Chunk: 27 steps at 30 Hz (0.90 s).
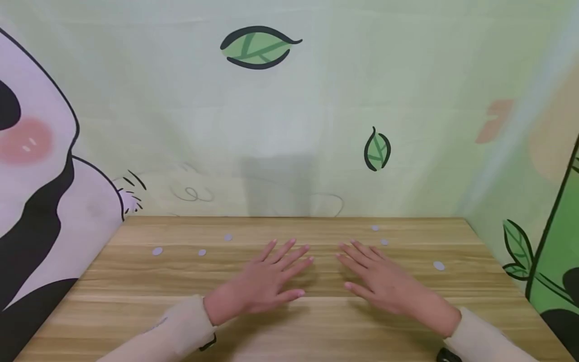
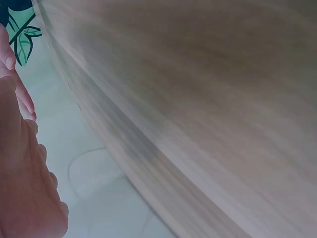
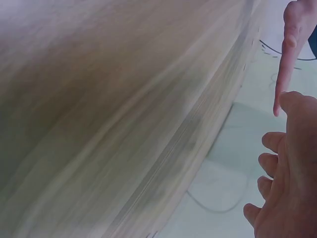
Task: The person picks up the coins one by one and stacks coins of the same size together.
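My left hand (image 1: 260, 285) is held above the wooden table (image 1: 289, 327), palm down, its fingers straight and spread. Opposite it, my right hand (image 1: 386, 284) has the same pose, fingers pointing forward and inward. A gap separates the two hands, and neither holds anything. In the left wrist view the left hand (image 2: 29, 178) appears at the left edge, apart from the tabletop. The right wrist view shows the right hand (image 3: 294, 168) at the right edge, also off the surface, with part of the left hand (image 3: 292, 44) beyond it.
Small pale round spots lie on the tabletop: one spot (image 1: 157, 251) far left, another (image 1: 439, 265) at the right, and several farther back. Behind the table's far edge hangs a pale green backdrop (image 1: 289, 110) with printed leaves. A printed panda (image 1: 40, 136) fills the left side.
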Motion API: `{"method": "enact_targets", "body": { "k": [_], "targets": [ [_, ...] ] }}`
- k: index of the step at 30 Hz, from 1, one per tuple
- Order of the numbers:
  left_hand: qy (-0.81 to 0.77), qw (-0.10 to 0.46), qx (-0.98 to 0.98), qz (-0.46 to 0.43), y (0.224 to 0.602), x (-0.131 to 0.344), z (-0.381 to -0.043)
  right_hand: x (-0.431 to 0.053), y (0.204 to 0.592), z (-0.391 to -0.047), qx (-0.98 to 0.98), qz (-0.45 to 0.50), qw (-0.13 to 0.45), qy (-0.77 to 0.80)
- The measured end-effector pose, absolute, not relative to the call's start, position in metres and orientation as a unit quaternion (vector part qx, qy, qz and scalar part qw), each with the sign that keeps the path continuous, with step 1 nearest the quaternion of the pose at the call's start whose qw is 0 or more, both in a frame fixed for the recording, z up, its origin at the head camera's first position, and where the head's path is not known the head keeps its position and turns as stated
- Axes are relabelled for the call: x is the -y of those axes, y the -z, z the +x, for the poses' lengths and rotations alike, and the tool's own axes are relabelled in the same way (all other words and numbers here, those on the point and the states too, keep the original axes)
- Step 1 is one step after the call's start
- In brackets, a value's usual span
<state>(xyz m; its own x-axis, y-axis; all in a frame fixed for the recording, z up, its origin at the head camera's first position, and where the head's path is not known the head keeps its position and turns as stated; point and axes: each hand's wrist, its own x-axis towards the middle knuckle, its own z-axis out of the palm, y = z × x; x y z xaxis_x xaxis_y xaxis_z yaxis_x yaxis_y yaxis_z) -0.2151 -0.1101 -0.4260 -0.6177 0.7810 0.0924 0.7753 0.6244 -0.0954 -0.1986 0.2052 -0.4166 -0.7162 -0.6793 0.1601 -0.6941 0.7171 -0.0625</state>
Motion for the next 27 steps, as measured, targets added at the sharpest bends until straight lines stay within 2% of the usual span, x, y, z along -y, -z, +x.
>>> {"method": "enact_targets", "body": {
  "k": [27],
  "targets": [
    [-0.036, 0.066, 0.886, -0.458, 0.416, 0.063, -0.22, -0.252, 0.408, -0.188, 0.942, 0.323, 0.077, -0.05]
  ]
}}
